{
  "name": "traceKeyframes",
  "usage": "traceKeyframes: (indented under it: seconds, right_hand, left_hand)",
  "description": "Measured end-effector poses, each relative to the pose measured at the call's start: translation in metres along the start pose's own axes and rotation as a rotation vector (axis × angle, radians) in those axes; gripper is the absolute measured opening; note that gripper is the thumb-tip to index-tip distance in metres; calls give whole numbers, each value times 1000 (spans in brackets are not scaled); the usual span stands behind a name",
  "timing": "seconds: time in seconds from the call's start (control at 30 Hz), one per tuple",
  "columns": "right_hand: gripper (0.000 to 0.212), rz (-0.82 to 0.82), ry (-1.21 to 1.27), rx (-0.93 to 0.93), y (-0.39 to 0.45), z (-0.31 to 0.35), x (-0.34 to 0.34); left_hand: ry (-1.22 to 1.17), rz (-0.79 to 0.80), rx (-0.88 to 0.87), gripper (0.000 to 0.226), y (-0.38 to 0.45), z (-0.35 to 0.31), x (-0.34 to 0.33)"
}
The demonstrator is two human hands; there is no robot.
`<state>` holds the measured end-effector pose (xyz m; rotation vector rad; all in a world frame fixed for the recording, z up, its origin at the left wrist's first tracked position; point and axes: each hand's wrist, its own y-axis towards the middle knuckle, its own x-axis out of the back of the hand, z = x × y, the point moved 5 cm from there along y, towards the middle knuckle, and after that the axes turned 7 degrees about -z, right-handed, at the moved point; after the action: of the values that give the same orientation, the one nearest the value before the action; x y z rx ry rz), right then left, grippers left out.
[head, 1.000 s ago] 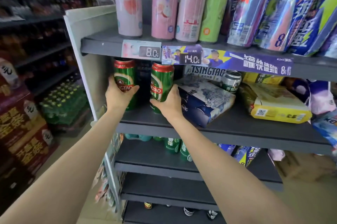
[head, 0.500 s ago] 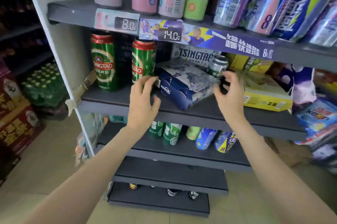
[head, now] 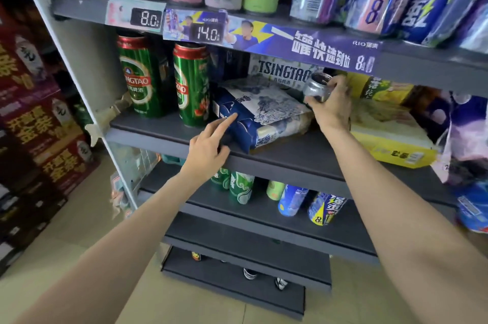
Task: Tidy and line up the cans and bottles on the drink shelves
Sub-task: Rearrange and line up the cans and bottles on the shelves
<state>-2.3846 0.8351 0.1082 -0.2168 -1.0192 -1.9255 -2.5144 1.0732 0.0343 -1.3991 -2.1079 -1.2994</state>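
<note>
- The middle shelf (head: 303, 162) of the grey rack carries two tall green Tsingtao cans (head: 138, 77), upright at its left end. The nearer one (head: 191, 86) stands just left of the blue-and-white pack (head: 260, 112).
- That pack lies tilted on the shelf, with a white Tsingtao carton (head: 284, 73) behind it and a yellow carton (head: 390, 136) to its right.
- The right hand (head: 332, 107) grips a small silver can (head: 317, 87) just behind the pack's right end; the can is tilted, its top facing the camera.
- The left hand (head: 208, 145) grasps nothing: its forefinger is stretched out and touches the pack's blue front, the other fingers loosely curled. It sits right of the nearer green can, apart from it.
- The shelf below holds green, blue and yellow-marked cans (head: 241, 187).
</note>
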Motion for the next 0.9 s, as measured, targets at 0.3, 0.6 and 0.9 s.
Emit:
traceKeyframes:
  seconds: [0.3, 0.6, 0.9]
  right_hand:
    - [40, 37, -157, 9, -12, 12, 15]
    - [44, -197, 248, 313, -90, 35, 96]
    - [57, 43, 155, 392, -225, 0, 112]
  left_hand:
    - [30, 32, 19, 77, -1, 0, -1]
    - [2, -6, 72, 67, -9, -5, 3]
    - [-185, -17, 144, 47, -138, 22, -57]
